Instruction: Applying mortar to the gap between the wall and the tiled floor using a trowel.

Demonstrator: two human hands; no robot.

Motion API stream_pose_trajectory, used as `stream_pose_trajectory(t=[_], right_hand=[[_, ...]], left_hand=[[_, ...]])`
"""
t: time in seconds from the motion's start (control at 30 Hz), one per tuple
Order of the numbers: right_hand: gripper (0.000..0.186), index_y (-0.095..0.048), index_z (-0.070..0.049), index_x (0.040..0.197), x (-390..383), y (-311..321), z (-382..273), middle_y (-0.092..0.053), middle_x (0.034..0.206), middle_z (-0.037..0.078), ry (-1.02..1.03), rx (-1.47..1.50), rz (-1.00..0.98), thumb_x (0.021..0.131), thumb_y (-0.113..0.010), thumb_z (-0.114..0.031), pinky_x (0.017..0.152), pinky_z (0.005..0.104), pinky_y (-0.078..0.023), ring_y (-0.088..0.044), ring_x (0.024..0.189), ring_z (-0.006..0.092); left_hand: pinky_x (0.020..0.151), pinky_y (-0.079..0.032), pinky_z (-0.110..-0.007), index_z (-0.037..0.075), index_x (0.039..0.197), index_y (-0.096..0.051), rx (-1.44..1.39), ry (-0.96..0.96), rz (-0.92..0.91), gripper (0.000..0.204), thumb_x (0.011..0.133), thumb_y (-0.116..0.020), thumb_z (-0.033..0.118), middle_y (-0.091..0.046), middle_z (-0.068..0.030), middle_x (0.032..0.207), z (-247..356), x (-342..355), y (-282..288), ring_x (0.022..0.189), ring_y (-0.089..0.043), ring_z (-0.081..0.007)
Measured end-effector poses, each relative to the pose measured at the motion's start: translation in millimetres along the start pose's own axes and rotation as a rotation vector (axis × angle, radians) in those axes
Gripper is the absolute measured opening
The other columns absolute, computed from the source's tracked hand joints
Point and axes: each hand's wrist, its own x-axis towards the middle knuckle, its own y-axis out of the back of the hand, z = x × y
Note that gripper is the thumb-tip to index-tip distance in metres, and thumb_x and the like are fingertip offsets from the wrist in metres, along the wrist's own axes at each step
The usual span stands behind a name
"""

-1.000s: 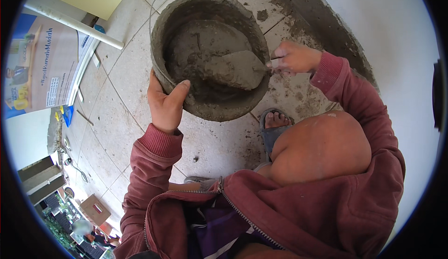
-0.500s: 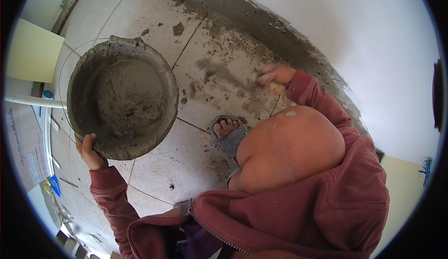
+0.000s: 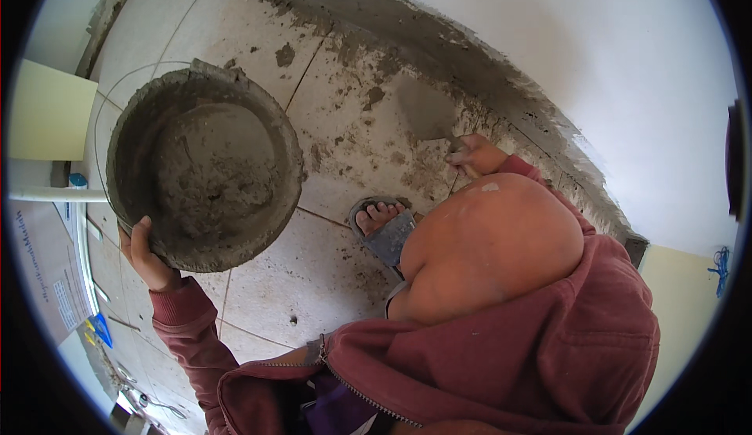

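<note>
My left hand (image 3: 149, 257) grips the near left rim of a round, mortar-caked bucket (image 3: 296, 170), thumb over the edge. Wet grey mortar (image 3: 215, 164) lies inside it, and its thin wire handle (image 3: 100, 133) loops out to the left. My right hand (image 3: 475, 155) is closed round the handle of a trowel, beyond my bent knee. The trowel's broad grey blade (image 3: 425, 108) points away to the upper left, low over the smeared tiles near the foot of the wall. Whether the blade touches the floor I cannot tell.
A band of grey mortar (image 3: 407, 23) runs along the base of the white wall (image 3: 611, 59). Mortar crumbs and smears spot the pale floor tiles (image 3: 270, 278). My sandalled foot (image 3: 384, 227) stands between the bucket and the trowel. A pale yellow panel (image 3: 51, 110) is at the far left.
My right hand and the trowel have swung right, closer to the wall; the blade was a blur over the tiles and now shows broad. My left hand stays on the bucket's rim.
</note>
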Motion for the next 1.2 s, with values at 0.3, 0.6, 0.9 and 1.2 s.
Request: stream_pose_trajectory(t=[0.3, 0.6, 0.9, 1.2], right_hand=[[0.032, -0.045, -0.001, 0.097, 26, -48, -14, -0.054, 0.084, 0.016, 0.247, -1.016, 0.031, 0.072, -0.056, -0.018, 0.066, 0.0432, -0.042, -0.053, 0.078, 0.0359], [0.033, -0.048, 0.001, 0.098, 54, -36, -15, -0.056, 0.084, 0.021, 0.086, -0.943, 0.360, 0.081, -0.046, -0.028, 0.068, 0.0433, -0.042, -0.055, 0.081, 0.0360], [0.045, -0.048, 0.001, 0.110, 68, 19, -25, -0.055, 0.102, 0.022, -0.112, -0.832, 0.578, 0.078, -0.048, -0.029, 0.081, 0.0388, -0.041, -0.053, 0.092, 0.0359], [0.040, -0.051, -0.005, 0.107, 6, 36, -14, -0.057, 0.092, 0.022, 0.054, -0.779, 0.707, 0.079, -0.049, -0.034, 0.074, 0.0411, -0.042, -0.054, 0.089, 0.0361]], left_hand=[[0.085, -0.036, -0.029, -0.005, 0.110, -0.046, -0.003, 0.027, 0.016, 0.043, 0.070, -0.047, 0.012, -0.052, -0.0115, 0.102, -4, -2, 6, 0.092, -0.050, -0.0208], [0.085, -0.036, -0.028, -0.005, 0.109, -0.047, -0.056, 0.019, 0.000, 0.040, 0.072, -0.044, 0.012, -0.053, -0.0109, 0.102, -10, 3, 8, 0.093, -0.050, -0.0196], [0.080, -0.037, -0.028, -0.004, 0.092, -0.052, 0.047, -0.040, 0.028, 0.026, 0.073, -0.048, 0.014, -0.053, -0.0082, 0.089, -9, 3, 8, 0.083, -0.050, -0.0175], [0.078, -0.037, -0.028, -0.004, 0.090, -0.052, -0.011, 0.012, 0.078, 0.025, 0.073, -0.048, 0.014, -0.053, -0.0078, 0.086, -8, 2, 7, 0.082, -0.050, -0.0170]])
